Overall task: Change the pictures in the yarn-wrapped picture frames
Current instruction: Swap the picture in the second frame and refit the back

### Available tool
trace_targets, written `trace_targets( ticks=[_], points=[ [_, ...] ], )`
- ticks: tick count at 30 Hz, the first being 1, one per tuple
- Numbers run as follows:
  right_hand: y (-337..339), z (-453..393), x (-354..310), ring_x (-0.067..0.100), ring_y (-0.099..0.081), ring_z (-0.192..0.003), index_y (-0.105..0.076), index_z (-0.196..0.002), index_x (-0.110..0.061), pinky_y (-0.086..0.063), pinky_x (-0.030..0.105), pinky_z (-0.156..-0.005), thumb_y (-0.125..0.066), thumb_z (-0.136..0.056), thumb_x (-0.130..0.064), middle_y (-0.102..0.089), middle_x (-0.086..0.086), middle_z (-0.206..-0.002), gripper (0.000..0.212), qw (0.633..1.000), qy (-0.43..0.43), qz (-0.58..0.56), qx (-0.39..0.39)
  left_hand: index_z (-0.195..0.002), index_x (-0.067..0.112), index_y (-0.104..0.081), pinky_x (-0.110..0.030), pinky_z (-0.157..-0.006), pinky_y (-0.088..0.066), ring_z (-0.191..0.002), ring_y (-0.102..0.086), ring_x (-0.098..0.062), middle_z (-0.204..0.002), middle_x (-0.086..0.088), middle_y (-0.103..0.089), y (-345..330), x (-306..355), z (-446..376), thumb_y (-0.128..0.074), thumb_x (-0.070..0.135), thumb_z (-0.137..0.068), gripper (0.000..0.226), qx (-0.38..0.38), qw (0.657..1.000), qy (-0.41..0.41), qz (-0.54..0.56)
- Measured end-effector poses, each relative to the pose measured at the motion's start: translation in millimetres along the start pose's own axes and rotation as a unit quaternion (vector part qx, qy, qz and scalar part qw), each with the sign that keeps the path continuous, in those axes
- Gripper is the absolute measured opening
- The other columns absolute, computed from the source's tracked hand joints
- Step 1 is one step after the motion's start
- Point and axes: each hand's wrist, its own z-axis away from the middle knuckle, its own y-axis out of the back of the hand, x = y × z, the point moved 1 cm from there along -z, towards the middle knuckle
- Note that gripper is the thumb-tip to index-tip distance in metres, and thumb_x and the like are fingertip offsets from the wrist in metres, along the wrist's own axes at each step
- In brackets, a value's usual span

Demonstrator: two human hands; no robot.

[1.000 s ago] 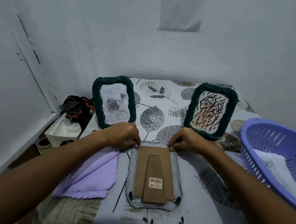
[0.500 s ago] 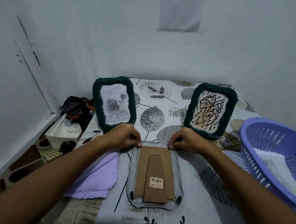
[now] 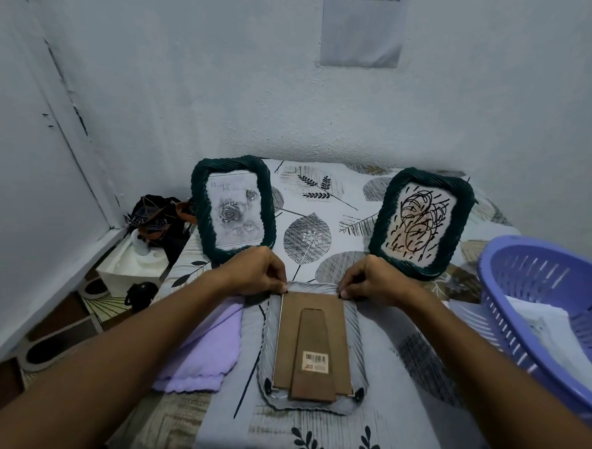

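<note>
Grey yarn-wrapped frame [image 3: 357,334] face-down at centre of leaf-print cloth [image 3: 309,204], brown backing board [image 3: 288,340] up, w/ folded-flat stand [image 3: 314,379] on top and barcode sticker [image 3: 316,361] near its lower end. Small black clips at both near corners of backing.

Left hand [image 3: 254,272] at far-left corner of frame, fingers curled tight, thumb & fingertips pressed together in a pinch right at corner edge of backing; what exactly sits between them too small to tell. Right hand [image 3: 370,279] mirrored at far-right corner, fingers likewise curled and pinched at that corner. Both forearms stretched in from near edge.

Behind left hand: dark green frame w/ rose drawing [image 3: 233,210], upright, leaning back. Behind right hand: dark green frame w/ scribble drawing [image 3: 421,224], also upright, tilted slightly. Both just beyond knuckles; touching or not, can't tell.

Lilac towel [image 3: 209,353] flat on cloth, just left of grey frame, partly under left forearm. Purple plastic basket [image 3: 537,295] at right edge, w/ white papers [image 3: 543,319] inside. White box [image 3: 131,267] and dark bundle [image 3: 158,213] on floor-side at left, off the cloth. Printed sheet [image 3: 363,25] stuck on wall above.
</note>
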Motion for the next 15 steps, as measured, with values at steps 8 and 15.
trace_targets(
  ticks=[8,15],
  points=[
    [-12,18,-9,0.002,-0.061,-0.076,-0.075,-0.095,-0.012,-0.047,0.01,-0.068,-0.071,-0.083,-0.012,-0.073,0.001,-0.092,0.012,0.995,0.012,0.055,0.083,-0.091,0.027,-0.077,-0.03,-0.076,-0.046,-0.087,-0.06,-0.014,-0.089,0.006,-0.071,-3,17,16,-0.075,0.034,-0.079,0.015,0.087,0.988,-0.012,-0.125],
    [-38,86,-26,0.02,-0.058,-0.103,-0.073,-0.105,-0.012,-0.046,0.027,-0.086,-0.06,-0.09,-0.013,-0.062,0.006,-0.112,0.02,0.984,0.063,0.087,0.139,-0.098,0.022,-0.074,-0.04,-0.088,-0.045,-0.099,-0.056,-0.012,-0.099,0.007,-0.07,-34,31,85,-0.056,0.045,-0.082,0.034,0.159,0.978,-0.105,-0.084]
  ],
)
